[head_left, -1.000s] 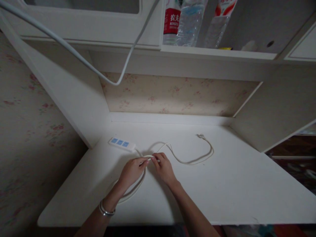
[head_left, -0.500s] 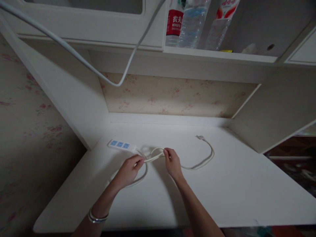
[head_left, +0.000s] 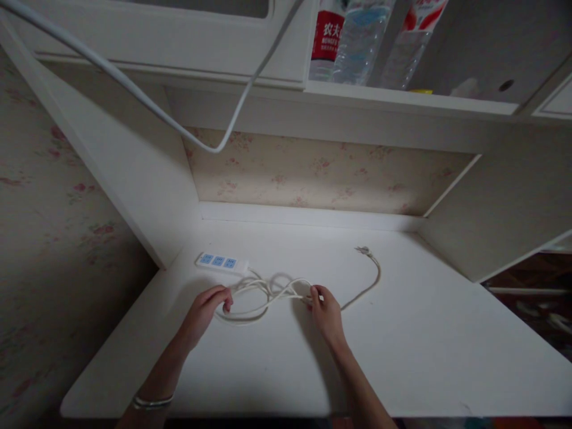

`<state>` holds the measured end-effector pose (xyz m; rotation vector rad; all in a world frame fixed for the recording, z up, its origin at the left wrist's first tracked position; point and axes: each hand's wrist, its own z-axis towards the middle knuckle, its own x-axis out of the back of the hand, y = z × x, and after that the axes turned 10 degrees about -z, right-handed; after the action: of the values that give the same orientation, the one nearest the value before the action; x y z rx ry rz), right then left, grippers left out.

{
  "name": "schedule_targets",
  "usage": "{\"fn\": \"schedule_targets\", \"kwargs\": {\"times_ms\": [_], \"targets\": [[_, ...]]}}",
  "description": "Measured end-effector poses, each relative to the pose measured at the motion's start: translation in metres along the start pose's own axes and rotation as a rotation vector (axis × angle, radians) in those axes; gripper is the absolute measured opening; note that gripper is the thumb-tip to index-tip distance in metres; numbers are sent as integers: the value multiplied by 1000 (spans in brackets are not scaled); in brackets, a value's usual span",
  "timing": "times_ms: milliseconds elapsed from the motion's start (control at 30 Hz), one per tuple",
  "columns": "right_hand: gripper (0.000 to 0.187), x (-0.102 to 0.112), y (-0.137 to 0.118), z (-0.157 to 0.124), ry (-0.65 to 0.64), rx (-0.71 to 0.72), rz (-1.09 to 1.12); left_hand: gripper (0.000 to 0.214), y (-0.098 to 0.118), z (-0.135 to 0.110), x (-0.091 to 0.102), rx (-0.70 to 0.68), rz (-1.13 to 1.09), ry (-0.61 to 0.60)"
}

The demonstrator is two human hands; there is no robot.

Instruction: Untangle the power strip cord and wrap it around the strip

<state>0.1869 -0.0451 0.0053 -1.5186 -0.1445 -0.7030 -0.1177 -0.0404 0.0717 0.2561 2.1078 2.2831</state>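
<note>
A white power strip (head_left: 222,263) with blue socket faces lies at the left of the white desktop. Its off-white power cord (head_left: 257,309) runs from the right end into several loose loops. My left hand (head_left: 206,310) is curled round the left end of these loops, with its fingertips partly hidden. To the right, my right hand (head_left: 327,311) pinches several strands of the cord between thumb and fingers. Past that hand the cord bends up to its plug (head_left: 363,250), which rests on the desktop.
A grey-white cable (head_left: 217,149) hangs in front of the upper cabinet. Plastic bottles (head_left: 361,44) stand on the open shelf (head_left: 411,98) above. Side panels (head_left: 513,202) bound the desktop (head_left: 424,345) left and right, with floral wallpaper behind.
My left hand has moved left and slightly down, to the left end of the loops. My right hand has shifted right and down with the cord. The hands are farther apart.
</note>
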Motion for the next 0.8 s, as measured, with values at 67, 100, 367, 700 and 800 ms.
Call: {"fn": "schedule_targets", "kwargs": {"times_ms": [67,100,367,700,800], "targets": [[41,-3,0,-4,11,19,-10,38,2,-2,-4,61,173,-84],[40,-4,0,-5,13,31,-23,39,3,-3,-8,84,260,-111],[39,-9,-4,-16,10,104,-106,36,15,-8,-84,-85,503,-149],[40,-5,-4,-21,31,197,-165,24,11,4,-121,-53,513,-151],[41,-5,-1,-18,45,172,-194,29,15,3,-102,-56,445,-73]]}}
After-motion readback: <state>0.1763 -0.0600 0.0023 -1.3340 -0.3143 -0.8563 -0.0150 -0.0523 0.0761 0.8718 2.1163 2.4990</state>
